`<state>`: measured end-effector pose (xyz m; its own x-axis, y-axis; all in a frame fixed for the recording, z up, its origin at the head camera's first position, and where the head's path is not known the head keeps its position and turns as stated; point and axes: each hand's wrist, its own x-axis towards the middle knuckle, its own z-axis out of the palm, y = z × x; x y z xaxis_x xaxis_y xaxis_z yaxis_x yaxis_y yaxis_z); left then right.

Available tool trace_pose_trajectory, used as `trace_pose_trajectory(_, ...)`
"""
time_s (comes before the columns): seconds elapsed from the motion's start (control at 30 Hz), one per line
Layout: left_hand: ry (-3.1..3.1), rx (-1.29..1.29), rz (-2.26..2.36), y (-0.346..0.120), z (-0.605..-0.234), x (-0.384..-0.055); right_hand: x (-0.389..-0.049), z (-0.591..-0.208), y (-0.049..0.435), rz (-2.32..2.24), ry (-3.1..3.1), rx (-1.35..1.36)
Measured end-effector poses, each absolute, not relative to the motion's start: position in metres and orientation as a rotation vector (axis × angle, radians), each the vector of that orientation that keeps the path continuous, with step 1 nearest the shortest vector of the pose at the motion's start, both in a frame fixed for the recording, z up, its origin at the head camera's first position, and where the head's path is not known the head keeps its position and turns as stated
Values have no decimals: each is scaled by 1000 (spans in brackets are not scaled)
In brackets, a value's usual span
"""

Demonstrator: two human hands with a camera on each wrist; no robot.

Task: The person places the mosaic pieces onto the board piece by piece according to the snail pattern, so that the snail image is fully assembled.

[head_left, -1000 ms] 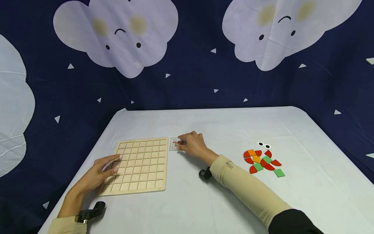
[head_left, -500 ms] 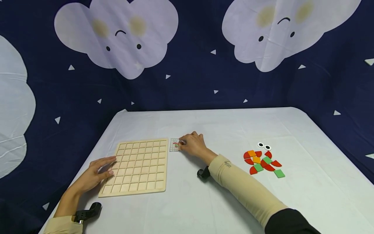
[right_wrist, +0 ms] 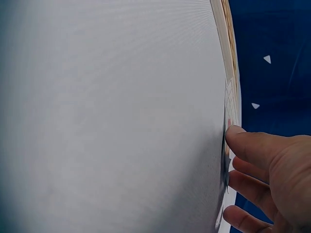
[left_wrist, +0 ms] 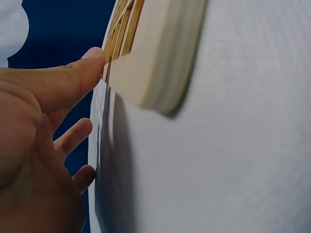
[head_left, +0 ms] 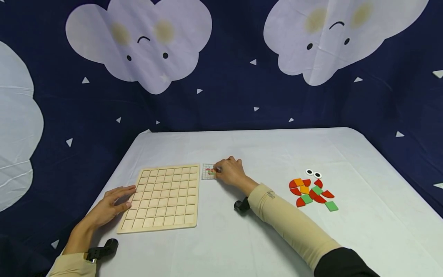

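A pale wooden board with a square grid (head_left: 162, 196) lies flat on the left part of the table. My left hand (head_left: 110, 206) is at its left edge, fingers loosely extended; the left wrist view shows the thumb (left_wrist: 73, 80) by the board's rim. A small printed card (head_left: 208, 172) with a gridded picture lies just right of the board. My right hand (head_left: 230, 170) is over the card's right part, hiding some of it. In the right wrist view the thumb (right_wrist: 252, 145) touches the card (right_wrist: 231, 99), with the other fingers spread below, gripping nothing visible.
On the right of the white-covered table (head_left: 263, 238) lie several red, orange and green flat pieces (head_left: 311, 192), grouped together. Two round eye pieces (head_left: 313, 173) sit just beyond them. A dark blue cloth with clouds (head_left: 228, 107) hangs behind the table.
My right hand has shifted slightly right, uncovering more of the card, which stays in place. The left hand has slid a little left, off the grid toward the board's edge.
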<state>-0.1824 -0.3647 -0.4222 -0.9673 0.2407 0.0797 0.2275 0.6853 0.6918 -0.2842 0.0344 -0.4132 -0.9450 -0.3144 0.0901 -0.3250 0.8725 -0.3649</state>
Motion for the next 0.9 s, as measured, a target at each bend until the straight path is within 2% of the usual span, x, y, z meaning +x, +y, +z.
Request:
trace_pose_trajectory(0.5, 2943, 375, 1064, -360, -422, -178, -281, -412, 43, 574, -3024, 567)
trace_pose_trajectory(0.9, 2974, 467, 1044, -320, -421, -176, -278, -411, 91, 628, -3032, 516)
